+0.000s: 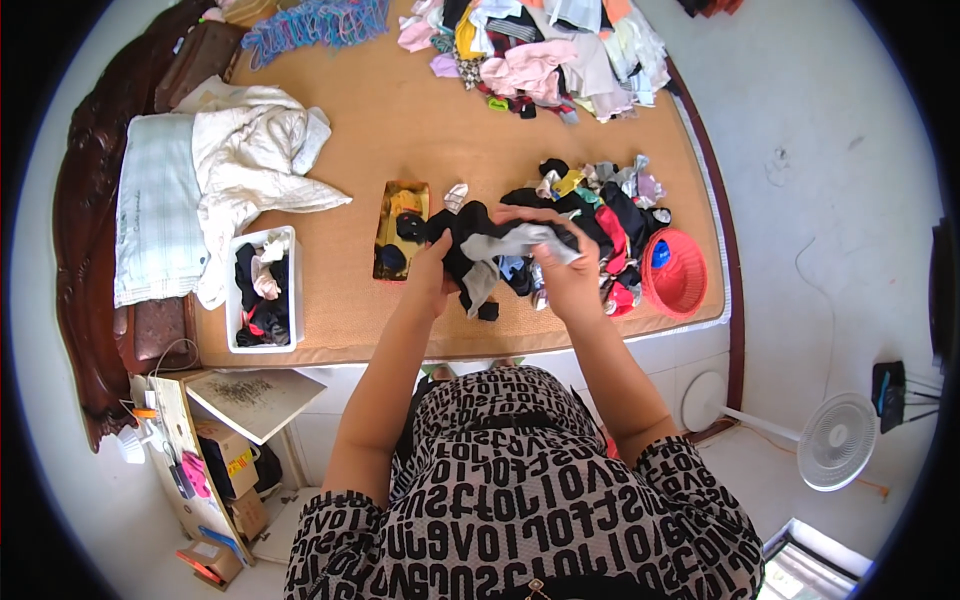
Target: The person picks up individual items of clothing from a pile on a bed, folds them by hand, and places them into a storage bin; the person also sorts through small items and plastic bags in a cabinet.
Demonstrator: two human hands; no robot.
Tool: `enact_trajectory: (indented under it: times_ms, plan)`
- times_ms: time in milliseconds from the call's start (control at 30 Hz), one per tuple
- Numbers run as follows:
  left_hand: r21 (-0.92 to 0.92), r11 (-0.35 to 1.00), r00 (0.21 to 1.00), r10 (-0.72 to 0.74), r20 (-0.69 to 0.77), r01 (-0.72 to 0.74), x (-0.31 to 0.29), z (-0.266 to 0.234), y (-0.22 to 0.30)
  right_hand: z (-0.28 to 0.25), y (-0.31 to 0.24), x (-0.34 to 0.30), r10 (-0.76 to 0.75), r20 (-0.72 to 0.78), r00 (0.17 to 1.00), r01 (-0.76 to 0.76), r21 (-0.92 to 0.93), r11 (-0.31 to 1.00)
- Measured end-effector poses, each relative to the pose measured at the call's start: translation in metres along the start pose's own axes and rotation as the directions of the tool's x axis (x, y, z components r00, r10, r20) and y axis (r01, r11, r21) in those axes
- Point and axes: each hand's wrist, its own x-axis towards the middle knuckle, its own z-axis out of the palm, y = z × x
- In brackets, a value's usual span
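Note:
A black-and-grey garment [510,241] is stretched between my two hands above the bed; its exact kind is hard to make out. My left hand [431,274] grips its dark left side, with the thumb on top. My right hand [568,262] is closed on the pale grey end, its fingers curled over the far edge. Just beyond and to the right lies a mixed pile of small clothes [622,213], partly hidden behind the cloth. Left of my left hand sits a shallow yellow-and-dark box [388,226] with dark rolled items inside.
A red plastic basket [690,262] stands at the bed's right edge. Farther left is a white bin [240,338] of clothes, beside a pillow [160,205] and a white quilt [250,140]. A large clothes heap [540,65] and blue hangers [315,28] lie at the back.

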Motion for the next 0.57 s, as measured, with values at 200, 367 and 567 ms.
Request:
enact_trajectory:
  times_ms: [200, 367, 567]
  plan:
    - [-0.219, 0.974, 0.968, -0.001, 0.252, 0.059, -0.018, 0.012, 0.017, -0.011, 0.020, -0.013, 0.162, 0.281, 0.946, -0.050, -0.367, 0.929]
    - [-0.125, 0.978, 0.975, 0.181, 0.127, -0.165, -0.005, 0.000, 0.013, -0.027, 0.030, -0.033, 0.154, 0.401, 0.903, -0.001, -0.358, 0.934]
    - [0.005, 0.971, 0.967, 0.236, 0.098, -0.238, -0.007, 0.000, 0.027, -0.064, 0.047, -0.049, 0.469, 0.096, 0.878, -0.473, 0.024, 0.881]
